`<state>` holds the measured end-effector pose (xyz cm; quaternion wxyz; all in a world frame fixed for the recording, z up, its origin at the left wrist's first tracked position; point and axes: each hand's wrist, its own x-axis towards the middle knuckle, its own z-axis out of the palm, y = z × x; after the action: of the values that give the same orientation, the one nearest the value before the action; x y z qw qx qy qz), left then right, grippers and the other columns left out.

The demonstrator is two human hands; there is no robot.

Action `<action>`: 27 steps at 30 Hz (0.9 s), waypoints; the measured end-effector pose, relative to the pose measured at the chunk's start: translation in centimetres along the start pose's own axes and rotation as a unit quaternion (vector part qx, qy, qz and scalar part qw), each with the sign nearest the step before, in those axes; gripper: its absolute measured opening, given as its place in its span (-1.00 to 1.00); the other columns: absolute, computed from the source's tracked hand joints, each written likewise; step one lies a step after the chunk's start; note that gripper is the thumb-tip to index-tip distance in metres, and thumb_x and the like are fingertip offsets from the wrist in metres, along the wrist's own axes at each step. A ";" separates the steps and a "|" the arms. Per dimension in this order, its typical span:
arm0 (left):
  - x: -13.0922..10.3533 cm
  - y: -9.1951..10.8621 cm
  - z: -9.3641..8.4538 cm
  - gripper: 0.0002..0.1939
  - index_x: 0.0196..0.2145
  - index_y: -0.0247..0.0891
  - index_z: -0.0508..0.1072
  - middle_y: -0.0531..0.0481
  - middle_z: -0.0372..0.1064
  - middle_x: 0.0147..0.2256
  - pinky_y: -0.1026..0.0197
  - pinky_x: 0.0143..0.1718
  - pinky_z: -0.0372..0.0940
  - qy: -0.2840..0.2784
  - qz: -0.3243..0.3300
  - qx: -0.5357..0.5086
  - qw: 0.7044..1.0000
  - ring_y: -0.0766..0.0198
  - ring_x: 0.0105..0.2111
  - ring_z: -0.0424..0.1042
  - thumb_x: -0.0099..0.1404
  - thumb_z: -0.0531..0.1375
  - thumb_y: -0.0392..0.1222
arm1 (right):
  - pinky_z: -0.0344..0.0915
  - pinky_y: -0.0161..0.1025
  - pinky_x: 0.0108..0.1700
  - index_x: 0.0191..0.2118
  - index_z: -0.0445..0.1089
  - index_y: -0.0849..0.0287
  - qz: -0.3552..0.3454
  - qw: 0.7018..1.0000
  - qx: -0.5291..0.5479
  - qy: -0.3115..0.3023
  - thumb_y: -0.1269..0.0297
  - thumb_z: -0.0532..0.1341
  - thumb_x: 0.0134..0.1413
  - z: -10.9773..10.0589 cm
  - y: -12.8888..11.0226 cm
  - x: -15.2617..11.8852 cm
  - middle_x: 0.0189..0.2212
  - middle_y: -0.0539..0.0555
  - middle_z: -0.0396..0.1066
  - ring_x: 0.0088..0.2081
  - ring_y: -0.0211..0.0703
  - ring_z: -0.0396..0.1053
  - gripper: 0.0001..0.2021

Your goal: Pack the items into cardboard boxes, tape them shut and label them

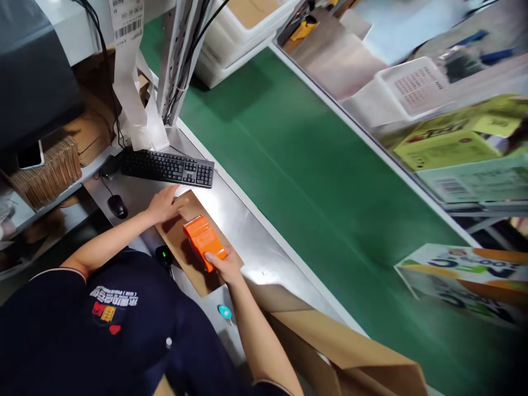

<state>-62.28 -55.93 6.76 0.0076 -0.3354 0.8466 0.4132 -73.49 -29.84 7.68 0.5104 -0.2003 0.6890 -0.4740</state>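
Observation:
An orange tape dispenser (205, 240) is in my right hand (225, 265), with the thumb on its near end and the fingers mostly hidden beneath it. It is held over a brown cardboard box (190, 203) that lies on the metal bench (256, 234). At the box's far left end rests my left hand (165, 204), open, fingers stretched toward the keyboard, palm side hidden. Just beyond that hand lies a black keyboard (167, 166). A small teal round object (225, 312) sits on the bench near my right forearm.
A black mouse (117, 206) lies left of my left arm. Flat cardboard stacks (49, 170) and a phone (31, 155) are on the left shelf. An open carton (342, 335) stands by my right elbow. White bins (239, 33) and a metal post (177, 60) rise beyond the keyboard.

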 end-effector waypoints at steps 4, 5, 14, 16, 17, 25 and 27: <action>-1.2 2.2 -2.1 -0.41 -0.28 -0.21 0.56 -0.14 0.56 -0.19 0.05 -0.04 0.36 -0.022 0.022 -0.013 0.999 0.05 -0.13 0.53 0.50 -0.03 0.29 | 0.10 -0.24 -0.55 -0.61 0.39 0.12 -0.009 1.000 0.002 -0.004 -0.20 0.50 -0.23 0.2 -0.2 0.0 -0.68 -0.01 0.28 -0.60 -0.28 0.10 -0.51; -1.4 2.7 -2.4 -0.39 -0.38 -0.20 0.54 -0.10 0.54 -0.31 0.08 -0.15 0.35 -0.081 0.002 -0.028 0.996 0.10 -0.26 0.52 0.47 0.00 0.33 | 0.09 -0.24 -0.55 -0.61 0.39 0.11 -0.013 1.000 0.003 -0.005 -0.19 0.50 -0.22 0.2 -0.2 0.0 -0.68 -0.02 0.28 -0.60 -0.28 0.10 -0.51; -2.7 4.1 -1.2 -0.58 -0.50 -0.21 0.39 0.02 0.43 -0.45 0.18 -0.33 0.17 -0.098 0.089 -0.027 0.991 0.24 -0.41 0.38 0.48 0.07 0.00 | 0.10 -0.24 -0.56 -0.60 0.41 0.14 -0.022 1.000 0.012 -0.013 -0.18 0.52 -0.20 0.3 -0.2 -0.4 -0.67 0.01 0.31 -0.59 -0.26 0.13 -0.50; -2.4 3.4 -1.6 -0.68 -0.38 -0.21 0.46 -0.07 0.50 -0.28 0.16 -0.29 0.21 -0.051 0.111 0.041 0.992 0.19 -0.32 0.44 0.50 0.07 -0.09 | 0.13 -0.25 -0.56 -0.59 0.41 0.14 -0.023 1.000 0.009 -0.011 -0.19 0.52 -0.18 0.3 -0.3 -0.5 -0.66 0.01 0.33 -0.58 -0.25 0.15 -0.50; -2.1 2.9 -2.0 -0.71 -0.33 -0.22 0.48 -0.10 0.51 -0.22 0.15 -0.27 0.23 -0.029 0.108 0.066 0.992 0.17 -0.29 0.46 0.50 0.07 -0.11 | 0.14 -0.26 -0.56 -0.59 0.41 0.14 -0.023 1.000 0.007 -0.010 -0.21 0.51 -0.18 0.3 -0.3 -0.5 -0.66 0.01 0.32 -0.59 -0.26 0.15 -0.49; -1.5 2.3 -3.6 -0.57 -0.38 -0.19 0.50 0.00 0.53 -0.35 0.19 -0.28 0.23 -0.096 0.070 -0.034 0.992 0.21 -0.33 0.46 0.53 0.04 0.05 | 0.10 -0.27 -0.60 -0.64 0.40 0.15 -0.013 1.000 -0.011 -0.004 -0.24 0.52 -0.24 0.3 -0.4 -0.5 -0.71 -0.01 0.30 -0.63 -0.30 0.10 -0.46; -1.7 3.1 -2.7 -0.64 -0.42 -0.20 0.48 0.03 0.52 -0.37 0.20 -0.31 0.17 -0.141 0.073 -0.039 0.987 0.23 -0.34 0.44 0.47 0.14 0.03 | 0.10 -0.26 -0.59 -0.66 0.38 0.15 -0.008 1.000 -0.014 -0.003 -0.25 0.52 -0.24 0.4 -0.5 -0.5 -0.72 -0.01 0.30 -0.64 -0.30 0.11 -0.44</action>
<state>-62.04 -55.56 11.12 0.0837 -0.2113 0.8423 0.4888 -73.04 -29.81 8.34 0.5054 -0.2143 0.6926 -0.4680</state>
